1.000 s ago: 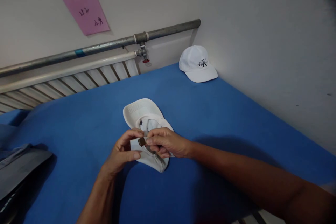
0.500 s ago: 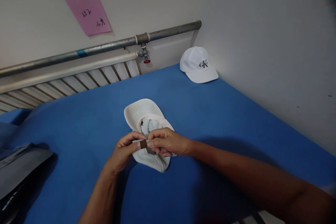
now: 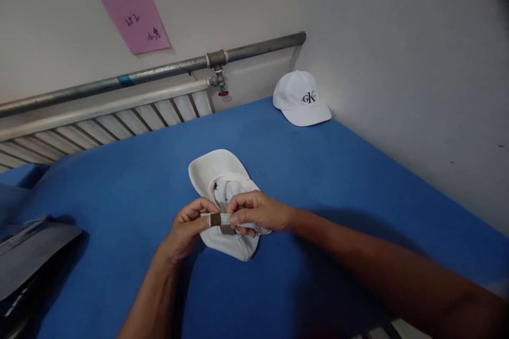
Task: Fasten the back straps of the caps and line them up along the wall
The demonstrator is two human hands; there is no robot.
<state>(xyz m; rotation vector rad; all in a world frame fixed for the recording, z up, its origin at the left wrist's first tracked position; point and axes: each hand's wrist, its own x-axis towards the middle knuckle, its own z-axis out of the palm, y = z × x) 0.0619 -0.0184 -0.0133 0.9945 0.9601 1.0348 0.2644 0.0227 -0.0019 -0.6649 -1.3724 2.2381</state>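
Note:
A white cap (image 3: pixel 214 169) lies upside down on the blue bed cover (image 3: pixel 119 190), its brim pointing away from me. My left hand (image 3: pixel 186 230) and my right hand (image 3: pixel 258 212) both pinch the cap's white back strap (image 3: pixel 223 219). A small brown buckle (image 3: pixel 215 219) sits on the strap between my fingertips. The strap is stretched level between the two hands, just above the cap's rear edge.
A second white cap (image 3: pixel 300 99) with a dark logo rests in the far corner by the wall. A grey pipe (image 3: pixel 159 70) and a white radiator (image 3: pixel 99 124) run along the back wall under a pink note (image 3: pixel 135 20). Dark grey fabric (image 3: pixel 27 254) lies at the left edge.
My hands have drawn slightly apart, pulling the strap out straight. The buckle now shows more plainly between my fingers.

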